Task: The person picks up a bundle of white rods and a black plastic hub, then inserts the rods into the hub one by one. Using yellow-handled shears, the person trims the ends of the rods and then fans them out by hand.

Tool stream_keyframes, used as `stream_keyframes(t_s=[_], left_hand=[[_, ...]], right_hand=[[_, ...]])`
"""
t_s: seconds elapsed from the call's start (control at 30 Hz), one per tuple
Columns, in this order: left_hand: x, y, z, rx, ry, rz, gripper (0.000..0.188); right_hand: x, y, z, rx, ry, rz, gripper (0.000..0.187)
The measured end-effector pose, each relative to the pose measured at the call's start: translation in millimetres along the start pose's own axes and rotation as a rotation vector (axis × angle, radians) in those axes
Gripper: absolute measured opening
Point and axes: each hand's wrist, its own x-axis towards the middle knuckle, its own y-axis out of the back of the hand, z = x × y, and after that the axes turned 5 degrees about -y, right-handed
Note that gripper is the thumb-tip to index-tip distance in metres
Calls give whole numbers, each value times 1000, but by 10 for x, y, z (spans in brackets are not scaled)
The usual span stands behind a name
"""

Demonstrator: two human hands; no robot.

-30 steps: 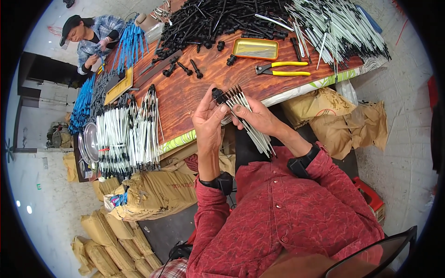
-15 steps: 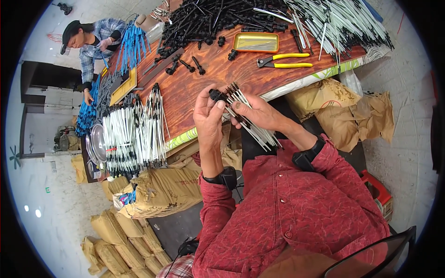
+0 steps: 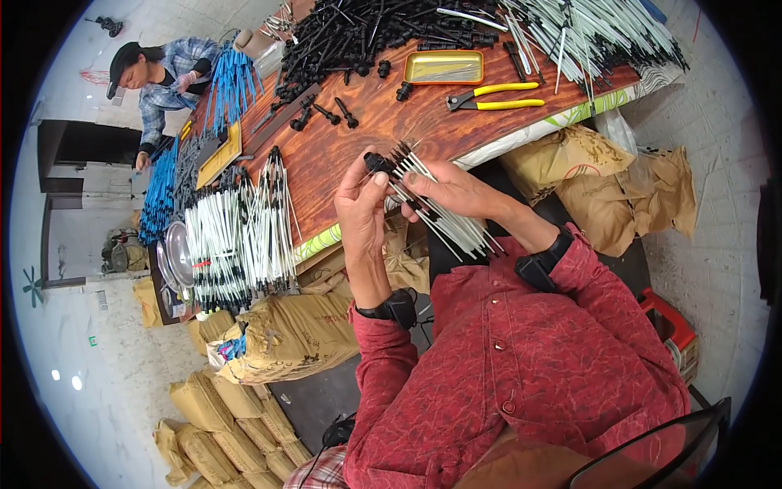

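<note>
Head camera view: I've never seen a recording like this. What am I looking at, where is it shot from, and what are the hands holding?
It is a fisheye camera worn on a person's head, looking down, so straight edges bend. The left hand and right hand together hold a bundle of thin white rods with black tips above the edge of a wooden table. On the table lie yellow-handled pliers, a small yellow tray, heaps of black parts and finished white bundles. Another person works at the far end.
</note>
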Motion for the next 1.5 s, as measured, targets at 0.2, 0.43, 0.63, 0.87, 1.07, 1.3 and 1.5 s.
stream_keyframes(t_s=[0.2,0.43,0.63,0.87,1.07,1.3,1.5], left_hand=[[37,18,53,84,1,19,47],[65,-18,65,186,-63,43,47],[0,-101,101,179,-48,45,47],[17,88,96,172,-19,31,46],[39,248,79,29,-39,-102,46],[60,390,59,-41,-17,-190,47],[50,442,26,100,80,-155,48]], right_hand=[[67,5,39,-345,128,91,43],[131,58,110,-362,105,79,42],[117,-19,44,-392,45,116,41],[86,-39,27,-97,3,-41,42],[151,-7,157,-209,-45,-53,40],[87,-62,45,-442,54,-3,38],[43,-33,78,-791,16,89,40]])
